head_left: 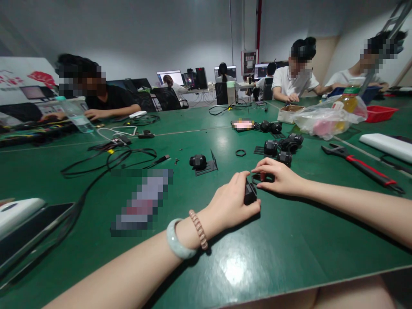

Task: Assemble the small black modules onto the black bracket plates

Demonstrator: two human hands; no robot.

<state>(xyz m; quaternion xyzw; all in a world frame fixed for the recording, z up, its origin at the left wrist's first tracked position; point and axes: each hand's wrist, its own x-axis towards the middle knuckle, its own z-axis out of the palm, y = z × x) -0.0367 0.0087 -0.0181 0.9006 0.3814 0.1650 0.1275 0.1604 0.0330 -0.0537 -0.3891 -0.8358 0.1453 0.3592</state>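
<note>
My left hand [231,199] is closed around a black boxy plastic part [250,192] just above the green table, its fingers over the top and the thumb along the near side. Facing it, my right hand [278,177] has thumb and fingers curled round a small dark piece [256,178] that touches or nearly touches the part. Something reddish shows between those fingers, too small to name. Beyond the hands lie a black hexagonal ring nut [240,152] and a black round fitting on a slotted bracket [198,162]. Several similar black fittings [271,147] are grouped behind my right hand.
An adjustable wrench [363,167] with red-black handle lies at right, near a plastic bag [322,118] and red tray [381,113]. Black cables [109,161], a blurred-out phone-like slab [143,201] and a water bottle [77,116] are at left. Other people sit across the table.
</note>
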